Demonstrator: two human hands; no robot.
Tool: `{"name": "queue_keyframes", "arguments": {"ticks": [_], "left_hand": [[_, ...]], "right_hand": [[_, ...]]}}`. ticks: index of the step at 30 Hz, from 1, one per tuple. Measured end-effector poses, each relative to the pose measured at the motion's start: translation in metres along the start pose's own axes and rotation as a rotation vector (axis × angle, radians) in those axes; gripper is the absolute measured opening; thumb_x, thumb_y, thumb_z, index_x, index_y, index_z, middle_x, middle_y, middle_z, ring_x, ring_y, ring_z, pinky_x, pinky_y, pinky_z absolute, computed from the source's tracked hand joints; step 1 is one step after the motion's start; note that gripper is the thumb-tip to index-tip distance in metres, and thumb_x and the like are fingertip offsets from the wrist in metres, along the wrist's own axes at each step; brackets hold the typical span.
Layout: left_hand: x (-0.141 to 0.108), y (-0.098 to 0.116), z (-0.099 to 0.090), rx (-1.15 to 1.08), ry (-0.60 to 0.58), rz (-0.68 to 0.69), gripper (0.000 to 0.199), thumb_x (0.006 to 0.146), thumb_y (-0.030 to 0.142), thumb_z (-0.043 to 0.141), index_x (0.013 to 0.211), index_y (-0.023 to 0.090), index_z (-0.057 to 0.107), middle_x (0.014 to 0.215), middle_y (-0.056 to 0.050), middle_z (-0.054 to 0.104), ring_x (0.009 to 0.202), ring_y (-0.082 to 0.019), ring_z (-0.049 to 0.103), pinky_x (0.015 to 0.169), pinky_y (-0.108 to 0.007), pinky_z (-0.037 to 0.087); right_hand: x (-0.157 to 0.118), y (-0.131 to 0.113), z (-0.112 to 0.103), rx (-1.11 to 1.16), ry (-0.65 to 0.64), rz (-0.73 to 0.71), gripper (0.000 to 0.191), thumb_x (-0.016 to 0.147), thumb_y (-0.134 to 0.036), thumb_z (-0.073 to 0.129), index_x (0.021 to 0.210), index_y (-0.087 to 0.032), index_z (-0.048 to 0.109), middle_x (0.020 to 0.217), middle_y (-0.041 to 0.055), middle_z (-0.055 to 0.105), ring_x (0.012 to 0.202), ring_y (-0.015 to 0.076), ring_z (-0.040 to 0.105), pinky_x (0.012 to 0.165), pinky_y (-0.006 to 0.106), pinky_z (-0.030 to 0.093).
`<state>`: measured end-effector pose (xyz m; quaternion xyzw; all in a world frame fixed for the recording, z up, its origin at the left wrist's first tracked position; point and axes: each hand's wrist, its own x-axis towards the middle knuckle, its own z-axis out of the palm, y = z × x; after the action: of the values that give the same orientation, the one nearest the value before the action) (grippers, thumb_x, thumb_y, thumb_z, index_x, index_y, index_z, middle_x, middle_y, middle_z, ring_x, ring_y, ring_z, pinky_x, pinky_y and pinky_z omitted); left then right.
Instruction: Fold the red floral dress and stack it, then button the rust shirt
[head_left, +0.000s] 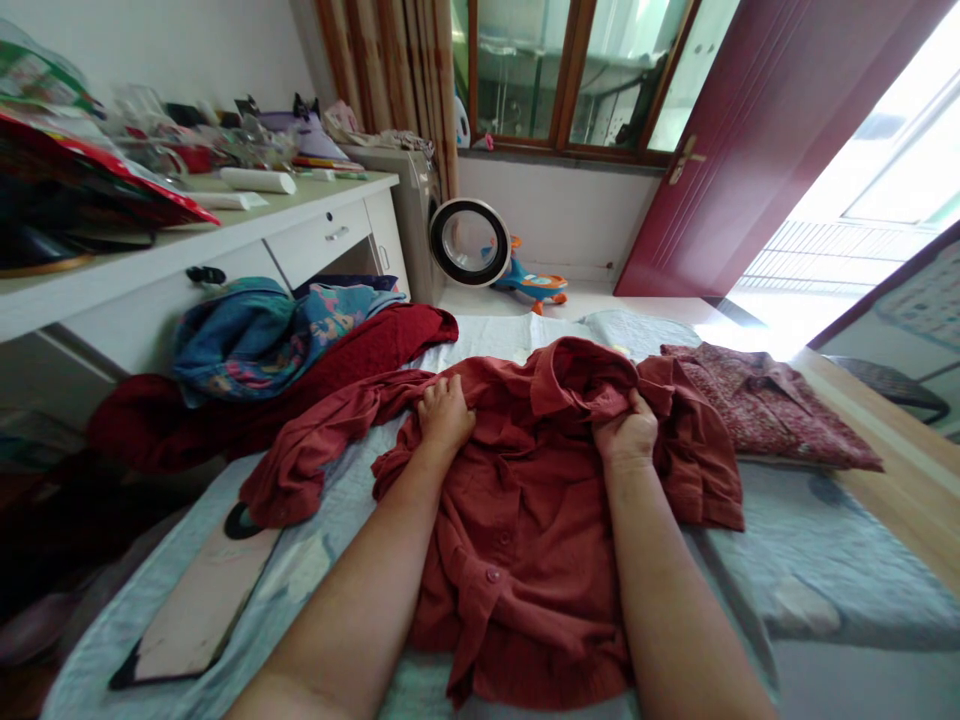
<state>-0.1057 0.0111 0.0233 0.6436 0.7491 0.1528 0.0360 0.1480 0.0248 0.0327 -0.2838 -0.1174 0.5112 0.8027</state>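
Observation:
A rust-red button-up shirt [517, 510] is spread front side up on the light blue patterned cloth, its collar [559, 385] pointing away from me and its lower front rumpled. My left hand [446, 415] is closed on the shirt near the shoulder, with a sleeve [300, 460] stretching out to the left. Beside the collar, my right hand [628, 430] grips the fabric, thumb on top and the other fingers partly hidden. The other sleeve [701, 455] lies to the right of that hand.
A folded red patterned garment [780, 405] lies at right. On the left are a dark red cloth [397, 345], blue floral clothing [255, 345] and a pale flat case [202, 600]. Beyond stand a cluttered white desk [300, 235] and a washing machine with its round door [470, 243] swung out.

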Motion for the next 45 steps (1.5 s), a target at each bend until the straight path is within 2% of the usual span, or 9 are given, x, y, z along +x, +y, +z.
{"name": "queue_keyframes", "arguments": {"ticks": [9, 13, 18, 23, 29, 32, 37, 40, 45], "left_hand": [[0.006, -0.003, -0.012, -0.076, 0.170, 0.038, 0.029, 0.085, 0.017, 0.044, 0.104, 0.018, 0.066, 0.106, -0.012, 0.069, 0.104, -0.030, 0.061, 0.086, -0.041, 0.045], [0.005, 0.001, -0.014, -0.111, 0.303, 0.078, 0.027, 0.087, 0.019, 0.044, 0.101, 0.017, 0.066, 0.106, -0.011, 0.068, 0.105, -0.028, 0.060, 0.094, -0.040, 0.042], [-0.002, 0.005, -0.019, -0.156, 0.264, 0.122, 0.024, 0.090, 0.026, 0.044, 0.104, 0.019, 0.063, 0.107, -0.009, 0.065, 0.098, -0.024, 0.063, 0.088, -0.032, 0.046], [-0.003, 0.001, -0.037, -0.298, 0.347, 0.157, 0.029, 0.091, 0.045, 0.048, 0.089, 0.019, 0.063, 0.096, -0.008, 0.065, 0.094, -0.023, 0.062, 0.086, -0.031, 0.047], [0.009, -0.019, -0.049, -0.474, 0.592, -0.053, 0.033, 0.096, 0.034, 0.036, 0.085, 0.019, 0.063, 0.088, -0.007, 0.069, 0.087, -0.020, 0.064, 0.083, -0.029, 0.047], [0.015, -0.026, -0.044, -0.398, 0.482, -0.058, 0.022, 0.087, 0.030, 0.051, 0.098, 0.017, 0.066, 0.101, -0.009, 0.069, 0.092, -0.021, 0.065, 0.085, -0.029, 0.048], [0.015, -0.025, -0.028, -0.232, 0.010, 0.084, 0.044, 0.080, 0.041, 0.063, 0.117, 0.017, 0.064, 0.107, -0.011, 0.072, 0.098, -0.025, 0.067, 0.085, -0.031, 0.050], [0.014, -0.022, -0.021, -0.131, -0.099, 0.129, 0.038, 0.079, 0.034, 0.063, 0.114, 0.021, 0.066, 0.107, -0.010, 0.073, 0.101, -0.026, 0.067, 0.085, -0.031, 0.050], [0.016, -0.024, -0.018, -0.190, -0.041, 0.140, 0.026, 0.081, 0.025, 0.053, 0.097, 0.023, 0.072, 0.101, -0.008, 0.074, 0.097, -0.024, 0.067, 0.086, -0.031, 0.049]], "right_hand": [[-0.006, -0.011, -0.002, -0.166, -0.120, -0.049, 0.031, 0.068, -0.018, 0.052, 0.098, -0.020, 0.058, 0.104, 0.0027, 0.061, 0.103, 0.0171, 0.064, 0.101, 0.041, 0.049], [-0.014, 0.005, -0.001, -0.712, -0.165, -0.338, 0.039, 0.068, -0.019, 0.058, 0.108, -0.021, 0.059, 0.108, 0.0038, 0.061, 0.103, 0.0195, 0.061, 0.100, 0.044, 0.047], [-0.023, 0.022, -0.006, -1.437, -0.417, -0.686, 0.023, 0.077, -0.020, 0.051, 0.092, -0.018, 0.068, 0.107, 0.0106, 0.067, 0.105, 0.0222, 0.059, 0.101, 0.039, 0.043], [-0.029, 0.024, -0.006, -1.964, -0.461, -0.488, 0.022, 0.084, -0.022, 0.050, 0.091, -0.020, 0.071, 0.098, 0.0099, 0.072, 0.093, 0.0217, 0.064, 0.087, 0.032, 0.045], [-0.031, 0.014, -0.001, -2.037, -0.278, -0.432, 0.025, 0.088, -0.029, 0.047, 0.086, -0.021, 0.071, 0.081, 0.0094, 0.071, 0.077, 0.0219, 0.064, 0.074, 0.030, 0.042], [-0.031, 0.008, 0.002, -1.894, -0.263, -0.594, 0.023, 0.087, -0.027, 0.047, 0.085, -0.019, 0.069, 0.081, 0.0089, 0.068, 0.078, 0.0218, 0.060, 0.077, 0.031, 0.042], [-0.030, -0.013, 0.014, -1.599, -0.202, -0.956, 0.024, 0.086, -0.019, 0.043, 0.090, -0.018, 0.067, 0.097, 0.0106, 0.065, 0.098, 0.0239, 0.056, 0.095, 0.036, 0.041], [-0.021, -0.023, 0.020, -1.548, -0.234, -0.915, 0.029, 0.085, -0.014, 0.039, 0.095, -0.018, 0.066, 0.098, 0.0101, 0.066, 0.098, 0.0228, 0.058, 0.095, 0.036, 0.043], [0.008, -0.030, 0.012, -1.811, -0.426, -0.723, 0.030, 0.080, -0.015, 0.043, 0.096, -0.015, 0.068, 0.099, 0.0125, 0.068, 0.095, 0.0241, 0.060, 0.093, 0.035, 0.045]]}}
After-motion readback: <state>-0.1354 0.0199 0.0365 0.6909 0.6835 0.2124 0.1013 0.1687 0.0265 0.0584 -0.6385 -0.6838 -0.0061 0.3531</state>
